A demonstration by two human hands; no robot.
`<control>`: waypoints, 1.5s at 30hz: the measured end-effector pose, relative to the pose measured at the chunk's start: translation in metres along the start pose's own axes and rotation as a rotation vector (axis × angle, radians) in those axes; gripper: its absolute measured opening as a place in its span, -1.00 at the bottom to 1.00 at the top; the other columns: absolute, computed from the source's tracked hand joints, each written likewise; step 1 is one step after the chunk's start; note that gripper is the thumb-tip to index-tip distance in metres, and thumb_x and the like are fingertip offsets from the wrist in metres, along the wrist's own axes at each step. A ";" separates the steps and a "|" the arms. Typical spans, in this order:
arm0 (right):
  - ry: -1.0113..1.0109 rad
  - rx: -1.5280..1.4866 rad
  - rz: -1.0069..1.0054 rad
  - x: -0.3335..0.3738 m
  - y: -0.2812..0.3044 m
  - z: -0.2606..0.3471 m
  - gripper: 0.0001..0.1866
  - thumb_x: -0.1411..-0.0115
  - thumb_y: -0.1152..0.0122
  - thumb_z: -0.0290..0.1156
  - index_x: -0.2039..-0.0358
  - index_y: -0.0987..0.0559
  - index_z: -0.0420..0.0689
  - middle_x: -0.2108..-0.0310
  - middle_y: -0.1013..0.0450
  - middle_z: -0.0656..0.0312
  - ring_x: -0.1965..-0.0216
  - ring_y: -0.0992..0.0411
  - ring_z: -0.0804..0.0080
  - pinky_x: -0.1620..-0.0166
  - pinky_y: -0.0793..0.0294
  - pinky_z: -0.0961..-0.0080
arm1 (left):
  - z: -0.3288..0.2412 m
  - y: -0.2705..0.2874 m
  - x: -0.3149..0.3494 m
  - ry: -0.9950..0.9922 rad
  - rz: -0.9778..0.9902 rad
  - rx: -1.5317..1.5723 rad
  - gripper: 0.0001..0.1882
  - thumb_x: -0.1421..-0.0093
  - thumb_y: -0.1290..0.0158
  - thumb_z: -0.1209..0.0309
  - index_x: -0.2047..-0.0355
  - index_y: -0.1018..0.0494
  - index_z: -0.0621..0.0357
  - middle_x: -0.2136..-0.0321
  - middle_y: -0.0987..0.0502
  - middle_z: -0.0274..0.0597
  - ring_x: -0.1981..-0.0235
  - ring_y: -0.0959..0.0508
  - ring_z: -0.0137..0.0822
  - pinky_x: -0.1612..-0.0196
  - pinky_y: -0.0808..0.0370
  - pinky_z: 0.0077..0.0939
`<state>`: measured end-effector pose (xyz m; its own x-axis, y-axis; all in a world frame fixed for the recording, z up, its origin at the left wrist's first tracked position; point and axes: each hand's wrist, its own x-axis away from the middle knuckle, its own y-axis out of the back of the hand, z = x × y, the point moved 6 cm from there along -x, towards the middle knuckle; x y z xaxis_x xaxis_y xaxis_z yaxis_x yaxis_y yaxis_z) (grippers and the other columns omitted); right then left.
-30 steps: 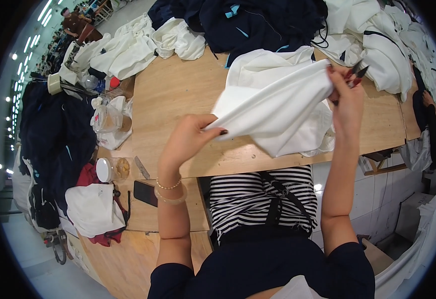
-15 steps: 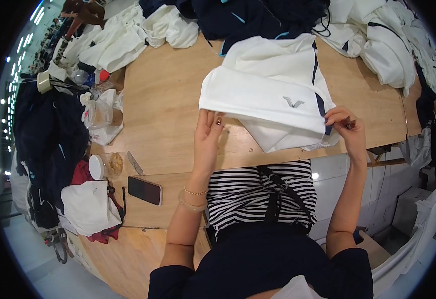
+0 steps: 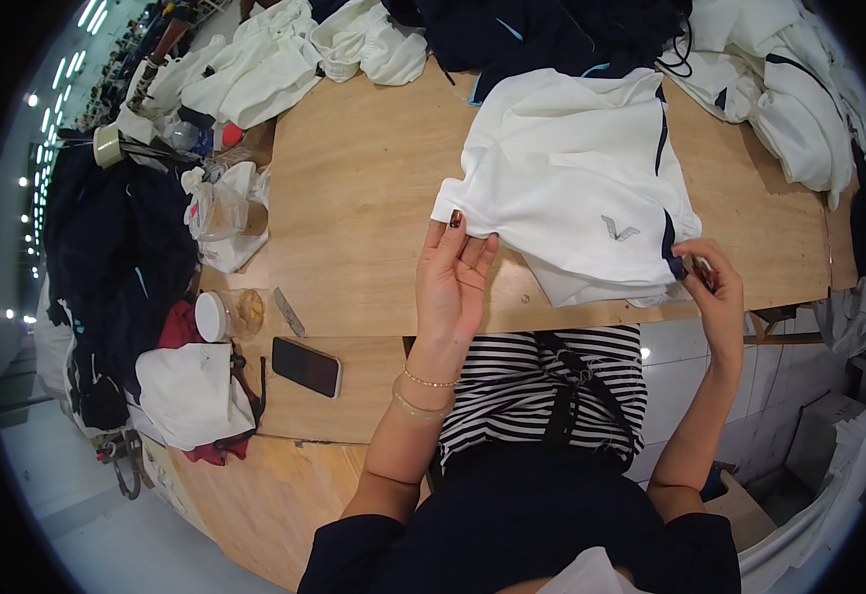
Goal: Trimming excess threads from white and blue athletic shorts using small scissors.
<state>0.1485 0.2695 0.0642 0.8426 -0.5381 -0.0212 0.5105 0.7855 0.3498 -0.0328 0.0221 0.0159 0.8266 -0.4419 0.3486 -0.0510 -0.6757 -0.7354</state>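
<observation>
A white garment (image 3: 572, 168) with a navy side stripe and a small grey emblem lies spread over the near part of the wooden table. My left hand (image 3: 451, 282) pinches its near left corner, thumb on top and fingers underneath. At the near right corner my right hand (image 3: 720, 297) is closed on the hem beside the navy stripe (image 3: 671, 243). Between the two hands the near edge hangs loosely in soft folds. Dark spots show at the right fingertips; whether they are nails or a small tool I cannot tell.
A phone (image 3: 306, 367), a folding-type blade (image 3: 289, 312) and a lidded jar (image 3: 230, 315) are on the table's left. Bagged containers (image 3: 227, 213) stand farther off. Navy (image 3: 552, 40) and white garments (image 3: 799, 129) are heaped along the far edge; a dark pile (image 3: 116, 267) lies left.
The garment's near edge, earlier stretched straight in a raised fold, is now slacker and flatter. My left hand has turned palm up and shifted slightly right. The whole view has shifted a little.
</observation>
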 end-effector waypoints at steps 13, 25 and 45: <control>-0.053 -0.231 0.014 0.004 -0.091 0.049 -0.87 -0.23 -0.09 -0.45 0.31 -0.46 -0.26 0.48 -0.39 0.37 0.46 -0.23 0.74 0.40 -0.22 0.75 | 0.007 -0.032 0.028 0.087 0.105 -0.008 -0.70 -0.27 0.03 0.48 -0.02 -0.30 0.18 0.18 -0.48 -0.30 0.23 -0.53 -0.48 0.09 -0.56 -0.54; 0.028 -0.070 -0.013 -0.004 -0.109 0.069 -0.86 -0.16 -0.21 -0.44 0.37 -0.45 -0.22 0.61 -0.33 0.34 0.58 -0.18 0.70 0.52 -0.19 0.73 | -0.003 -0.045 0.037 -0.058 0.071 -0.097 -0.68 -0.27 0.04 0.49 -0.02 -0.25 0.30 0.20 -0.51 -0.15 0.23 -0.57 -0.41 0.08 -0.59 -0.46; 0.352 0.055 -0.222 -0.007 -0.088 0.085 -0.75 -0.01 -0.29 -0.47 0.23 -0.59 -0.15 0.42 -0.34 0.29 0.29 -0.23 0.43 0.25 -0.28 0.58 | 0.000 -0.051 0.042 0.039 0.087 -0.054 -0.72 -0.28 0.04 0.43 0.03 -0.27 0.22 0.20 -0.50 -0.22 0.21 -0.56 -0.38 0.03 -0.55 -0.36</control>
<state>0.0835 0.1785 0.1131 0.7253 -0.5479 -0.4169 0.6843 0.6397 0.3499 0.0047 0.0378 0.0688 0.7951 -0.5223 0.3084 -0.1526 -0.6644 -0.7317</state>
